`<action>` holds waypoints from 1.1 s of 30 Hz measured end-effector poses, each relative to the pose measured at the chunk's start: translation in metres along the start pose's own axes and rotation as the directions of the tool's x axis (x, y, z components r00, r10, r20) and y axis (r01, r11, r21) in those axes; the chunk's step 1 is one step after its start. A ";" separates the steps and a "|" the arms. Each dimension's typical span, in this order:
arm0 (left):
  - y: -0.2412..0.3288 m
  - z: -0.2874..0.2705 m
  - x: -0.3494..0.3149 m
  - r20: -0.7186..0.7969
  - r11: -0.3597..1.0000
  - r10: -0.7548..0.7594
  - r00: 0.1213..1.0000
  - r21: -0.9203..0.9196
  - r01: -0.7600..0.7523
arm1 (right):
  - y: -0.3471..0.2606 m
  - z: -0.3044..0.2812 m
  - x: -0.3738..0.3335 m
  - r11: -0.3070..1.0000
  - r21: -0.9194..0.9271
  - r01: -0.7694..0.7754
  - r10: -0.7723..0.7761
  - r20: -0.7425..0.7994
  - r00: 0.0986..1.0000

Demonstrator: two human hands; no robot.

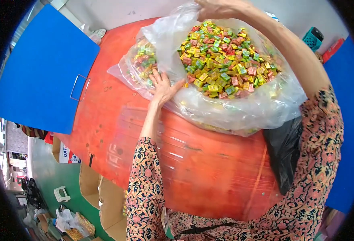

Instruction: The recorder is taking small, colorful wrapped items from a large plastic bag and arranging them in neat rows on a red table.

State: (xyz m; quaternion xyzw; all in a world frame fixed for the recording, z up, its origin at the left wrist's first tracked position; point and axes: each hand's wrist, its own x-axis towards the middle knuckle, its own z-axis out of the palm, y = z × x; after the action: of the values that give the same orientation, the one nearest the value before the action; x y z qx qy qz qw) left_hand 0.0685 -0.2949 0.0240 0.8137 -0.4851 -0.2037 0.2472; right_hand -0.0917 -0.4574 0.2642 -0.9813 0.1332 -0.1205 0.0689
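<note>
A big clear plastic bag [233, 110] lies wide-mouthed on the red table [209, 176]. Heaped inside are many small block-shaped wrapped sweets [221, 64] in yellow, green, red and pink. My left hand [163, 86] rests on the left side of the bag, fingers spread over the plastic. More sweets show through the film beside those fingertips. Reaching round the bag's right side, my right arm ends at its far rim, where my right hand [215, 9] grips the bunched plastic. The upper picture edge cuts off part of that hand.
Clear ribbed plastic packaging [145, 136] lies on the table's near left. A black plastic bag [287, 156] sits at the right edge. Blue boards [44, 68] flank the table. Open cardboard boxes [110, 205] and a white stool [61, 194] stand at lower left; a teal basket [313, 39] is far right.
</note>
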 end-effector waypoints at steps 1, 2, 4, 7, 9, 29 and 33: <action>-0.003 0.004 0.001 -0.042 1.000 0.014 0.999 -0.009 -0.015 | -0.012 -0.007 -0.010 1.000 0.015 0.010 -0.010 -0.009 1.000; -0.006 0.007 0.002 -0.094 0.999 0.046 0.994 -0.017 -0.048 | -0.023 -0.012 -0.022 0.999 0.017 0.029 -0.029 -0.010 1.000; -0.015 0.012 0.006 -0.127 0.999 0.045 0.991 -0.004 -0.046 | -0.040 -0.019 -0.061 0.987 0.160 -0.011 0.017 -0.037 0.999; -0.025 0.014 0.013 -0.036 0.920 0.267 0.963 -0.288 -0.265 | -0.051 -0.018 -0.078 0.976 0.212 -0.043 0.048 -0.022 0.999; -0.025 0.020 0.010 -0.083 0.972 0.161 0.984 -0.158 -0.172 | -0.045 -0.017 -0.079 0.968 0.238 -0.084 0.093 -0.025 0.995; 0.000 0.006 0.000 -0.023 0.998 -0.004 1.000 0.061 0.005 | 0.027 0.120 -0.003 0.900 -0.417 -0.124 0.005 -0.275 0.961; -0.006 0.008 0.004 -0.042 0.989 0.075 0.996 0.132 -0.069 | 0.101 0.130 0.060 0.954 -0.129 -0.270 0.273 0.010 0.962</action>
State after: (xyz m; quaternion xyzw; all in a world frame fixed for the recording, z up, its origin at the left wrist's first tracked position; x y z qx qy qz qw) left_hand 0.0695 -0.2978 0.0134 0.8145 -0.5207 -0.1434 0.2121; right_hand -0.0269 -0.5573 0.1356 -0.9577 0.2731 -0.0877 0.0243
